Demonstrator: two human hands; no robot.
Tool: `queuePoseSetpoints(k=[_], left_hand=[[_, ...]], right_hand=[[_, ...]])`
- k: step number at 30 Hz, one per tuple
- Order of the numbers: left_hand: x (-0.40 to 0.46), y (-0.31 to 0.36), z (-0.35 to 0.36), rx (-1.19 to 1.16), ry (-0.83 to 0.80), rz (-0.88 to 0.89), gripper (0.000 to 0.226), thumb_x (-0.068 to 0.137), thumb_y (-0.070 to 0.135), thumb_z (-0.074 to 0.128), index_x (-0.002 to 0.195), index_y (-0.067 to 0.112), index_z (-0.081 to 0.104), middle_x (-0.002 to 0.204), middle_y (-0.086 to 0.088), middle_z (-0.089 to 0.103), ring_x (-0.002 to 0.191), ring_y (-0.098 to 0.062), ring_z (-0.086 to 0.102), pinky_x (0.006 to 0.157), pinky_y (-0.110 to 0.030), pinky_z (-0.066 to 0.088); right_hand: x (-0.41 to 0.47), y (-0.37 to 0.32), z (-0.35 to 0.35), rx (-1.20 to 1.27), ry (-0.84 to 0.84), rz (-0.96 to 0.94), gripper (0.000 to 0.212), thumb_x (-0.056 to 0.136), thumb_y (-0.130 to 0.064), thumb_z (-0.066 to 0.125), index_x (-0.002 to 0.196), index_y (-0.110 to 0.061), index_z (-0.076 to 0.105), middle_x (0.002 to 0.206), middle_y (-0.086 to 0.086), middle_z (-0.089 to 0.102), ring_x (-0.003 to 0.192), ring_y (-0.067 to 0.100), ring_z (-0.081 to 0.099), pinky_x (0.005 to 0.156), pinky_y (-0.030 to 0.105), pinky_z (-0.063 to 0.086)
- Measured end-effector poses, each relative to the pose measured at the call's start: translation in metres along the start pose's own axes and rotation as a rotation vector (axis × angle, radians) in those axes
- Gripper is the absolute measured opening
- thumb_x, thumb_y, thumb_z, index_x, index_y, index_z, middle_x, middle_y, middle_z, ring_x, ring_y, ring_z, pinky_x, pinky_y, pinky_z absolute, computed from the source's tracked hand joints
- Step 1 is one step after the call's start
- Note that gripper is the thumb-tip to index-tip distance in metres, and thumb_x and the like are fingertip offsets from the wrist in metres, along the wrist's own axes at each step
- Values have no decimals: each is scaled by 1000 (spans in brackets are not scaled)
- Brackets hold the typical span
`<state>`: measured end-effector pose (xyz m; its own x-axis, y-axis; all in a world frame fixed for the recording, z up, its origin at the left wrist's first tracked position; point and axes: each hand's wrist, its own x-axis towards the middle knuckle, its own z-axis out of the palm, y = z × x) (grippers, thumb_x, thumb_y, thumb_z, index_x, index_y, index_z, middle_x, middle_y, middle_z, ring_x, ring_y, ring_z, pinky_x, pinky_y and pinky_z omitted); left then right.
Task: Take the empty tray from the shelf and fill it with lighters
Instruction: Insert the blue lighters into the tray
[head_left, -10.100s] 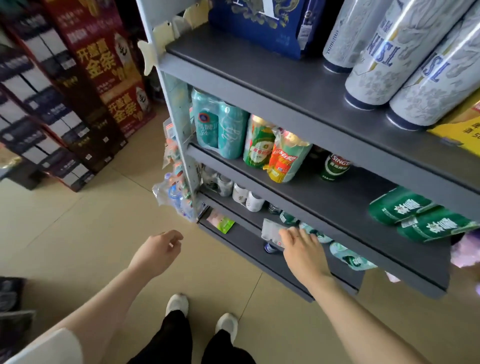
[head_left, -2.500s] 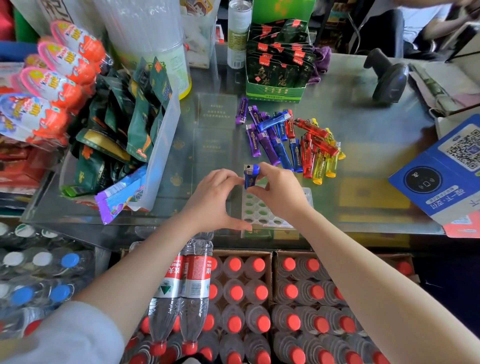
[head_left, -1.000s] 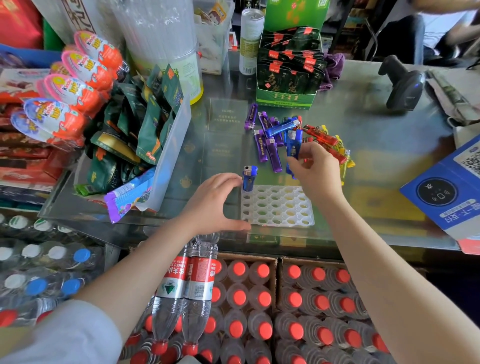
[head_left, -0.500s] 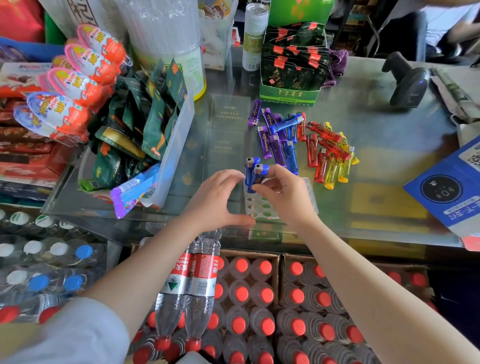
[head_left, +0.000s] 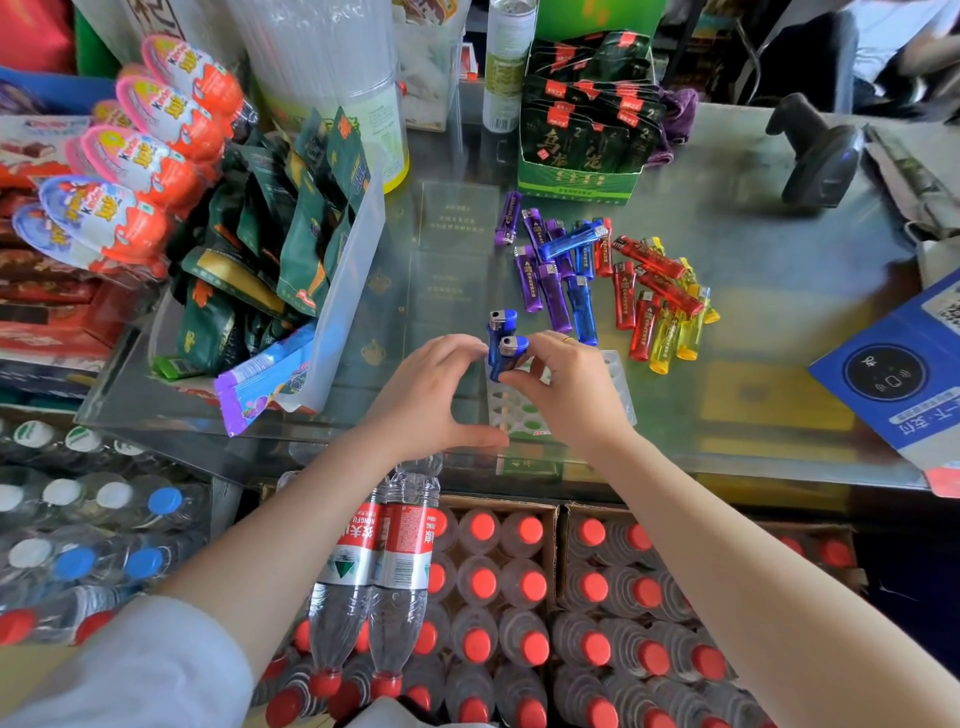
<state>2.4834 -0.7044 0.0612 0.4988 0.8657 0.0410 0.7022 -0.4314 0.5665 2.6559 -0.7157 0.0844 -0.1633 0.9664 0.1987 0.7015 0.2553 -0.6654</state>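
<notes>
white tray (head_left: 618, 384) lies mid-counter, two blue lighters (head_left: 503, 332) upright at its 10 o'clock corner. right hand (head_left: 571, 395) pinches the nearer; left hand (head_left: 431, 400) braces the tray, fingers spread. loose lighters (head_left: 613, 275) at 1 o'clock; "kinder" eggs (head_left: 135, 156) at 10.

Person w/ bare forearms, both hands bare. Left hand (head_left: 423, 395): no jewellery visible. Right hand (head_left: 569, 387): thin gold ring (head_left: 568, 340) on one finger. Left arm has pale grey-white sleeve (head_left: 130, 670), loose, ends approx. at elbow. No sleeve visible on right arm.
</notes>
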Motion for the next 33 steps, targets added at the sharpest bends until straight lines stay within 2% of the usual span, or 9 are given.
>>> queuePoseSetpoints(k=[3, 9, 14, 16, 18, 21, 25, 27, 33], left_hand=[[0, 1, 0, 7, -1, 0, 90, 58, 66, 67, 129, 16, 44, 133, 1, 45, 123, -17, 39, 103, -32, 30], [-1, 4, 0, 13, 9, -7, 86, 59, 57, 73, 129, 15, 44, 134, 0, 45, 124, -17, 38, 103, -30, 28], [-1, 6, 0, 19, 17, -8, 83, 60, 54, 74, 128, 17, 45, 133, 2, 45, 123, -15, 37, 100, -25, 26], [-2, 5, 0, 21, 11, -15, 83, 60, 57, 73, 128, 18, 45, 134, 1, 44, 124, -16, 38, 100, -27, 26], [-2, 5, -1, 25, 7, -16, 86, 59, 60, 72, 129, 17, 45, 135, 0, 44, 125, -17, 38, 101, -28, 27], [-2, 6, -2, 23, -6, -42, 85, 61, 54, 74, 131, 17, 43, 137, 1, 42, 126, -15, 36, 103, -28, 26], [-1, 6, -2, 41, -17, -54, 88, 61, 57, 72, 133, 16, 40, 139, 1, 40, 127, -16, 34, 106, -33, 26], [-1, 5, -2, 45, -21, -54, 89, 61, 59, 71, 133, 16, 41, 139, 1, 40, 127, -15, 35, 106, -32, 27], [0, 2, 0, 35, -4, -28, 97, 54, 75, 53, 130, 16, 44, 135, 2, 44, 124, -14, 37, 100, -26, 25]], right_hand=[[0, 0, 4, -46, -2, 25, 13, 77, -15, 68, 89, -9, 66, 82, 4, 66, 62, 17, 51, 60, 34, 46], [-8, -2, 12, -33, 55, 84, 16, 81, -18, 65, 95, -9, 65, 89, 6, 67, 61, 14, 47, 59, 33, 45], [-1, -3, 2, -93, -61, 47, 15, 81, -14, 64, 91, -3, 60, 92, 11, 63, 72, 20, 51, 63, 29, 38], [1, -1, -9, -129, -123, -5, 10, 82, -7, 61, 90, -2, 62, 92, 13, 64, 76, 24, 57, 66, 30, 44], [3, 5, -20, -146, -26, -6, 11, 84, -3, 54, 90, -2, 63, 91, 14, 65, 73, 23, 58, 68, 35, 51], [8, 21, -30, -175, 124, 155, 16, 86, -3, 49, 96, -2, 62, 100, 15, 63, 73, 20, 53, 65, 28, 43], [16, 37, -34, -213, 144, 332, 21, 89, -9, 48, 108, -2, 54, 112, 16, 57, 85, 19, 47, 70, 25, 35], [22, 39, -33, -222, 117, 388, 23, 90, -14, 48, 108, -1, 53, 110, 17, 56, 85, 23, 48, 70, 27, 36], [42, 41, -26, -285, 68, 474, 21, 85, -20, 58, 72, -6, 50, 75, 13, 55, 56, 23, 44, 45, 23, 26]])
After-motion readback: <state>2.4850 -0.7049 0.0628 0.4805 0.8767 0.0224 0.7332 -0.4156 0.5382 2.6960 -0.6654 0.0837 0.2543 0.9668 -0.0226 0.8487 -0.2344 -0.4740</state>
